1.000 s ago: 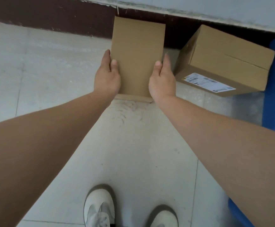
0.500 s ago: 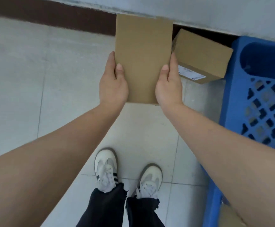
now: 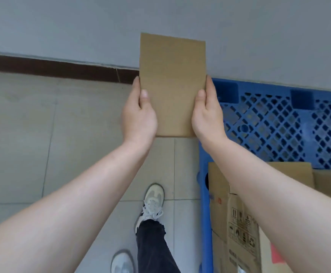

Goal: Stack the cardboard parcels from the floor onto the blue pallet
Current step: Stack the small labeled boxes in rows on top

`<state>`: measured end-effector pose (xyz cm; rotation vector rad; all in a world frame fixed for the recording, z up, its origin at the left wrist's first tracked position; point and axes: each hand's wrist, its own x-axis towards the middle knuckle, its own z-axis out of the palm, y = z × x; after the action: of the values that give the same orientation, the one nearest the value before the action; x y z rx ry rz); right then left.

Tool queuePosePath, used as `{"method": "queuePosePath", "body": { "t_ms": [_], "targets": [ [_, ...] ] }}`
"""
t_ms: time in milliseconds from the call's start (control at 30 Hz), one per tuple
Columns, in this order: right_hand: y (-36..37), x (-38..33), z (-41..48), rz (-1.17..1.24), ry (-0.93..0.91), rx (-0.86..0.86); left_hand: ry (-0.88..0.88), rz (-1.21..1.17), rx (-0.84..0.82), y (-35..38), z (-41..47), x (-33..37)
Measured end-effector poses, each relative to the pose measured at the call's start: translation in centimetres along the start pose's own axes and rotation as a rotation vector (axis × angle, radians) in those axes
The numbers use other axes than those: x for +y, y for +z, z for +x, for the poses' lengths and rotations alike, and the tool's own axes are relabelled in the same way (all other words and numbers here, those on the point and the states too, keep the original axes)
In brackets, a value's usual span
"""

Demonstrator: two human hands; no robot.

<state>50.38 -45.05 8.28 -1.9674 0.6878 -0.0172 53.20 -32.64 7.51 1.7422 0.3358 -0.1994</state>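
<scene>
- Plain cardboard parcel (image 3: pixel 172 83) held up in the air, over the floor's edge beside the blue pallet (image 3: pixel 275 123).
- Left hand (image 3: pixel 139 115) and right hand (image 3: pixel 208 117) clamp its 2 side edges.
- Stacked boxes (image 3: pixel 239 223) sit on the pallet's near part, at right.

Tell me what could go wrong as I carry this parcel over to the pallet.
The cardboard parcel is pinched only at its side edges by the left hand and right hand, with nothing seen under it, so the grip might slip. It also hides the floor ahead, and the blue pallet edge lies close to your shoe, so you could trip.
</scene>
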Motion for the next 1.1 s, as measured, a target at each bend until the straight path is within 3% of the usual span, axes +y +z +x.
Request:
{"method": "queuePosePath", "body": {
  "t_ms": [433,767,1100],
  "targets": [
    [-13.5,1.2,-16.3,-0.034,0.019,0.141,-0.037,-0.076,-0.202,0.6,-19.0,4.4],
    [-21.5,8.8,-24.5,-0.119,0.075,0.144,-0.159,-0.085,-0.277,4.8,-31.0,0.7],
    [-24.4,14.9,-28.2,-0.317,0.178,0.088,-0.252,-0.044,-0.266,7.3,-37.7,-4.3]
  ]
}}
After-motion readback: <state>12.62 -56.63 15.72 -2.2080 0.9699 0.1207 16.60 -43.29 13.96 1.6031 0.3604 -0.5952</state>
